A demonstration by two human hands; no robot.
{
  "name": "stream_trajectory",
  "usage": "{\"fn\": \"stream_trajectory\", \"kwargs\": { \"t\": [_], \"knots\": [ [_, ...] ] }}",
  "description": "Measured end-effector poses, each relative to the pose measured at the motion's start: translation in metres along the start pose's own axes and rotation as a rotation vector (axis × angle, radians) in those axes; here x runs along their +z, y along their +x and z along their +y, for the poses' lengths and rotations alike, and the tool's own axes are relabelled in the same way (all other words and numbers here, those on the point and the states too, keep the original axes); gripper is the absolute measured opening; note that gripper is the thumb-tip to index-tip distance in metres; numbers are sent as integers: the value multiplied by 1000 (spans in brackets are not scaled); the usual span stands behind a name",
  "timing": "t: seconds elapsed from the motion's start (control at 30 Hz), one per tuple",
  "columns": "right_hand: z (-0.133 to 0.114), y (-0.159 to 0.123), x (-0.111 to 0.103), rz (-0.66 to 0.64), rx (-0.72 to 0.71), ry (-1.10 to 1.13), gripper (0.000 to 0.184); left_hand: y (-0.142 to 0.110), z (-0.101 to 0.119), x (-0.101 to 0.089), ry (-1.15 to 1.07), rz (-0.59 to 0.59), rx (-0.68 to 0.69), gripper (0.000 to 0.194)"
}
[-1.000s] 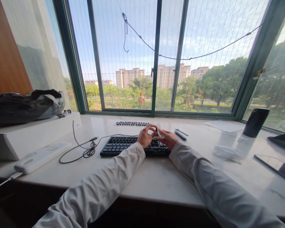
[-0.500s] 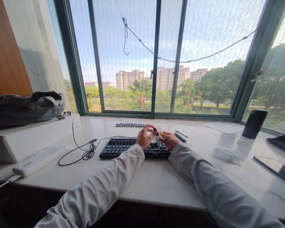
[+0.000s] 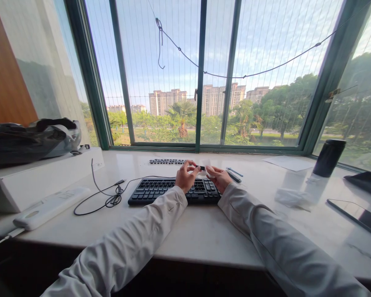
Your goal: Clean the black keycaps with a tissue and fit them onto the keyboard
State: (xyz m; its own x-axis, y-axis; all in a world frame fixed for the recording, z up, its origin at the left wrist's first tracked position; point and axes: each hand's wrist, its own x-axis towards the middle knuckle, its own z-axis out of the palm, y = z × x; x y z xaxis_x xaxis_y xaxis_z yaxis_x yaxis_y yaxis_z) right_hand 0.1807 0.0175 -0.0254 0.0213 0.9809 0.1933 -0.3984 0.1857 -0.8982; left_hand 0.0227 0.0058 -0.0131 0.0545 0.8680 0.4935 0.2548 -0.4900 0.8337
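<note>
Between the fingertips of my left hand (image 3: 184, 178) is a small black keycap (image 3: 200, 168). My right hand (image 3: 220, 178) pinches a thin white tissue (image 3: 207, 166) close against the keycap. Both hands are raised over a black keyboard (image 3: 153, 194), and they hide part of its right half. Behind the keyboard lie rows of loose black keycaps (image 3: 165, 161), partly covered by my left hand. To the right of my right hand rest a dark pen-like tool (image 3: 234, 176) and a thin blue stick (image 3: 235, 171).
A tangled black cable (image 3: 113, 200) lies left of the keyboard. Farther left are a white power strip (image 3: 52, 208) and a white box (image 3: 43, 173) bearing a dark bag. On the right stand a black cylinder (image 3: 329, 159), crumpled clear plastic (image 3: 292, 198), paper (image 3: 287, 163) and a tablet (image 3: 355, 216).
The keycap has turned from tilted to nearly level in my left fingers. The tissue in my right hand has shifted and shows more to the keycap's right. The view has moved slightly.
</note>
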Motion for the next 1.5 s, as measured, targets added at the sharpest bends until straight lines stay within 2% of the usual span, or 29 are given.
{"fn": "stream_trajectory", "kwargs": {
  "t": [0.1,0.23,0.33,0.43,0.57,0.67,0.93,1.13,1.3,1.5],
  "knots": [
    [0,-1,0,5,7,-30,25,1,-3,0,74,-18,-7,26],
    [-3,-1,-1,19,-29,-58,33,2,-4,0,198,35,91,22],
    [-4,0,-2,5,-42,-93,37,1,-3,0,208,29,126,22],
    [-6,-1,-3,11,-25,-129,34,-1,-1,0,203,-24,145,24],
    [-10,-3,-3,57,115,-149,23,-3,1,0,251,-67,194,18],
    [-11,-6,-2,22,156,-86,19,-4,2,0,262,-69,202,16],
    [-14,-7,0,-83,122,17,16,-1,0,-1,220,-36,173,15],
    [-12,-4,-2,-50,121,54,12,6,-11,2,87,-76,62,23],
    [-10,-2,-4,35,99,24,14,11,-16,4,-13,-74,-54,28],
    [-8,-8,2,-58,41,-60,26,7,-11,3,-6,-64,-104,30]
  ]
}}
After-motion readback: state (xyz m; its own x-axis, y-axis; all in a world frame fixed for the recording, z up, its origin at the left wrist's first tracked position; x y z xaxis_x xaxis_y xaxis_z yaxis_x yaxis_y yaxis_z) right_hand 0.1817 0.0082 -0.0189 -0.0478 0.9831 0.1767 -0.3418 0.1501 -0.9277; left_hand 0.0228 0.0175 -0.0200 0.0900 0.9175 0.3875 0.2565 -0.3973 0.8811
